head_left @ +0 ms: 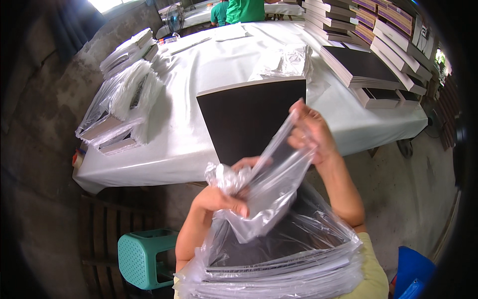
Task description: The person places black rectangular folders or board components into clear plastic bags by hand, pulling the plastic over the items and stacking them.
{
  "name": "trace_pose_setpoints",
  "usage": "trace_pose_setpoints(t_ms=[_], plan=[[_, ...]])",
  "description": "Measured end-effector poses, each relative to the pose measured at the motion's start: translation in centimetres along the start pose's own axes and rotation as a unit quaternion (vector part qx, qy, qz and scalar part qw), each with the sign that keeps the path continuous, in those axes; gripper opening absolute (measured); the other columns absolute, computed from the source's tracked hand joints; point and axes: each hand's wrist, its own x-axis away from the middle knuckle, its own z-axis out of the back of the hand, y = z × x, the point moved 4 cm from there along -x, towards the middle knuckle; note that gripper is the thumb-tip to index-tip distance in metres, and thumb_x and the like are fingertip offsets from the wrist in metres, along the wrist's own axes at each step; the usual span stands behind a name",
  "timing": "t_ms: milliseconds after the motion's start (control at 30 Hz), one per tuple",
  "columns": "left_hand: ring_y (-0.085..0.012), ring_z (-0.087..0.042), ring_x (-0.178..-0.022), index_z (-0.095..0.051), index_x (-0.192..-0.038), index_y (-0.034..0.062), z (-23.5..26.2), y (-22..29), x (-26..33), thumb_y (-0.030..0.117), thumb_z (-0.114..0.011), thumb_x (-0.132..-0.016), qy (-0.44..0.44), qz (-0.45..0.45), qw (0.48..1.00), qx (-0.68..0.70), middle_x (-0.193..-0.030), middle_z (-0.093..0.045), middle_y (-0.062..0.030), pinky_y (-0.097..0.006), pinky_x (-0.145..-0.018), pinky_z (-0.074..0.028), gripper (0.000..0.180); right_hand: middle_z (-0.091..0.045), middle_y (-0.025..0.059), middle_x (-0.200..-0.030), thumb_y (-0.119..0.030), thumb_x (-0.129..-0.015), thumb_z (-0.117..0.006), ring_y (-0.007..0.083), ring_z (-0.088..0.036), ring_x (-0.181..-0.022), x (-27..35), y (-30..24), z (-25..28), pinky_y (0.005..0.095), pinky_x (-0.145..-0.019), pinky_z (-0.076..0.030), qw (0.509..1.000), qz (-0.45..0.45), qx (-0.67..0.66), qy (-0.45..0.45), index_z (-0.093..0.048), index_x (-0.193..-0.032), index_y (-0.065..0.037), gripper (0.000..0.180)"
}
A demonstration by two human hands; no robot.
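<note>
Between my hands a clear plastic bag (pixel 276 192) is stretched at a slant. My right hand (pixel 314 134) is raised and pinches its upper edge. Lower down, my left hand (pixel 219 197) grips the bag's other side, with crumpled film bunched beside the fingers. Under the bag, against my body, lies a stack of black boards in clear plastic (pixel 279 249), their pale edges toward me. Just beyond my hands a stack of bare black boards (pixel 244 119) rests at the table's near edge. Motion blurs the hands a little.
Bagged stacks (pixel 122 99) lie at the table's left. A pile of clear bags (pixel 284 61) sits behind the black boards. Bare board stacks (pixel 366 67) fill the right side. A green stool (pixel 137 259) stands lower left. A person in green (pixel 245 11) is at the far end.
</note>
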Motion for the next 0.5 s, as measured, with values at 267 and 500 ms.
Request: trace_pose_setpoints(t_ms=[267, 500], plan=[[-0.0162, -0.059, -0.07, -0.06, -0.091, -0.0034, 4.1, 2.4, 3.8, 0.03, -0.082, -0.053, -0.072, -0.142, 0.987, 0.024, -0.08, -0.059, -0.0107, -0.029, -0.065, -0.048, 0.056, -0.045, -0.0054, -0.06, -0.036, -0.085, -0.053, 0.0017, -0.038, -0.042, 1.1, 0.2, 4.6, 0.0182, -0.041, -0.036, 0.995, -0.096, 0.033, 0.014, -0.055, -0.095, -0.008, 0.031], [-0.0169, -0.057, -0.076, -0.056, -0.097, -0.0021, 2.5, -2.8, 5.2, 0.024, -0.08, -0.055, 0.052, -0.128, 0.972, 0.19, -0.088, -0.058, -0.0103, -0.029, -0.07, -0.047, 0.055, -0.048, 0.0124, -0.121, -0.05, -0.072, -0.061, 0.0205, -0.046, -0.109, 4.1, 0.9, 1.1, 0.037, -0.095, -0.034, 0.852, 0.146, -0.256, -0.432, -0.046, -0.119, 0.0, 0.071]])
